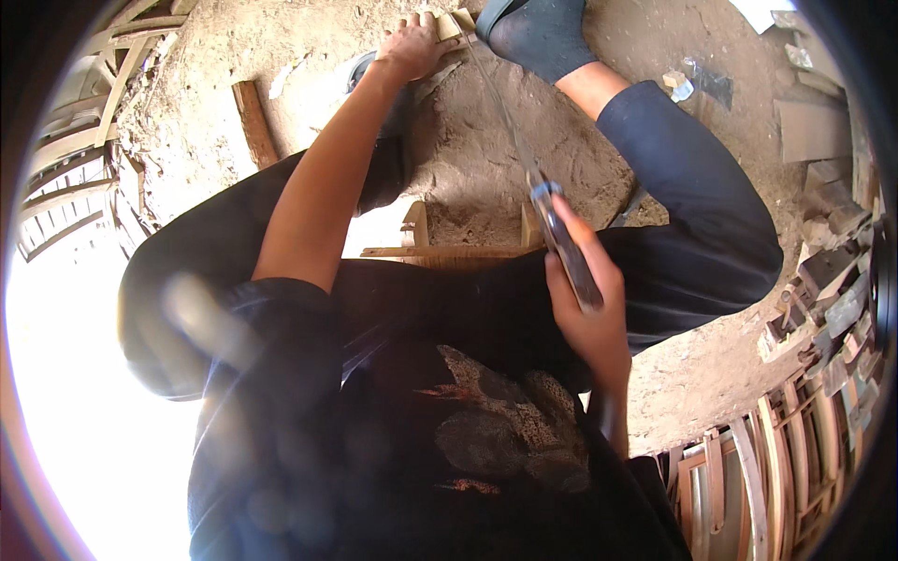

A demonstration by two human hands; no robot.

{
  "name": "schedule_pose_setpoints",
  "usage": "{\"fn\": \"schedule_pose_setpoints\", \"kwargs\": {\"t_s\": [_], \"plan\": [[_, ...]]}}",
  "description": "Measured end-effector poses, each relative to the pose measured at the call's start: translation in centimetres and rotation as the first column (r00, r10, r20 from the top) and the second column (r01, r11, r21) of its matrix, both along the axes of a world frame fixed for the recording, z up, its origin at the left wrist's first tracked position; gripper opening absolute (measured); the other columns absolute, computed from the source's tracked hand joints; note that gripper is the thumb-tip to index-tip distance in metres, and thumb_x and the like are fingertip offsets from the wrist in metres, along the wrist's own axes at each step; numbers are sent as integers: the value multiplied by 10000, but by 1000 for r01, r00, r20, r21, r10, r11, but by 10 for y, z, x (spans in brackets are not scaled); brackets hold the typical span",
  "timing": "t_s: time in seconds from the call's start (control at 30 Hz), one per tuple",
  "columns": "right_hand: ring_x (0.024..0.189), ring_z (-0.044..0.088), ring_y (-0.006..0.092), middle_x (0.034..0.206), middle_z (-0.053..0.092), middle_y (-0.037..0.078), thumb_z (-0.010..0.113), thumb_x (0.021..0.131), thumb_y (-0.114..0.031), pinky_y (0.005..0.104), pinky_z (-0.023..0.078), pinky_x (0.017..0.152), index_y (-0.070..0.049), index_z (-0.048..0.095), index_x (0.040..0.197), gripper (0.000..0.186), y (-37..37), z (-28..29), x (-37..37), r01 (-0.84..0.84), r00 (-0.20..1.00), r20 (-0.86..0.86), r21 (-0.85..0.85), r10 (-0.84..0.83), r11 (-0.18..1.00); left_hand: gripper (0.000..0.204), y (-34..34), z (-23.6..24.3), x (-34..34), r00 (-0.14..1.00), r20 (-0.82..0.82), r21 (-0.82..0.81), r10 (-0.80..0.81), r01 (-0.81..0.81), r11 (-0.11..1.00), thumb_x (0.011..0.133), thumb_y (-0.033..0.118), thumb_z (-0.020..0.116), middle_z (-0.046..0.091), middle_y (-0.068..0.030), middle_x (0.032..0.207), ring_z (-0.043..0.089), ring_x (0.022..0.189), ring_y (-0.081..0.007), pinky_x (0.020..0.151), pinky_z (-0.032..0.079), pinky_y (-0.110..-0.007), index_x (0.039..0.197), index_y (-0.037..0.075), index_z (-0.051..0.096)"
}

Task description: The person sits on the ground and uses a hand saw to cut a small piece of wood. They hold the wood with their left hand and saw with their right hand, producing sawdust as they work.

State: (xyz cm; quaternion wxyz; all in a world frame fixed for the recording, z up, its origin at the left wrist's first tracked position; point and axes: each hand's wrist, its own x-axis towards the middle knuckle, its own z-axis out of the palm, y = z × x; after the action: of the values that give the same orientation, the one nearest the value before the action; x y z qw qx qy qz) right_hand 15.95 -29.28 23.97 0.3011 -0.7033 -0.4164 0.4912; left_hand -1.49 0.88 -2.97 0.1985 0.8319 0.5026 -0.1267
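In my right hand [594,294] is the dark handle of a hand saw [510,122], my fingers closed round it. A bluish collar joins the handle to a long, narrow blade, which runs forward and to the left. Its far end meets a pale piece of wood [456,25] at the top of the view. My left hand [409,47] grips the left end of that wood, with the arm stretched forward. A dark shoe [533,33] on my right foot is close against the wood's right end. My left foot is partly hidden beneath the left arm.
I sit on a low wooden seat [449,252] over a dirt floor. A brown wood offcut [254,123] lies to the left. Wooden frames [75,159] stand at the far left, and more frames [776,467] lean at the lower right. Scrap wood [828,262] is piled along the right.
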Motion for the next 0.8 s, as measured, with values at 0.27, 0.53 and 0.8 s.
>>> {"fn": "schedule_pose_setpoints", "kwargs": {"t_s": [0.27,0.53,0.8], "plan": [[1069,684,188,1203,670,214,537,892,51,287,501,860,-93,515,1429,557,-12,-1,9,35,996,80,32,-38,999,865,11,6,-7,927,348,-5,138,-146,989,784,633,721,546,-253,1300,590,1150,-435,932,509,-501,1349,34,457],[1142,612,170,1258,649,173,566,905,53,285,448,962,-39,522,1409,514,1,-5,0,54,998,-39,-21,-55,998,664,8,31,-1,985,166,111,-51,33,993,821,694,611,681,-159,1099,620,1054,-350,918,482,-466,1068,80,665],[1042,675,194,1208,672,210,554,894,40,292,495,883,-70,532,1411,529,2,-16,6,30,999,29,65,-32,997,618,26,3,-21,920,392,-91,-23,63,994,814,647,684,682,-178,920,645,929,-358,800,514,-454,1001,58,671]]}}
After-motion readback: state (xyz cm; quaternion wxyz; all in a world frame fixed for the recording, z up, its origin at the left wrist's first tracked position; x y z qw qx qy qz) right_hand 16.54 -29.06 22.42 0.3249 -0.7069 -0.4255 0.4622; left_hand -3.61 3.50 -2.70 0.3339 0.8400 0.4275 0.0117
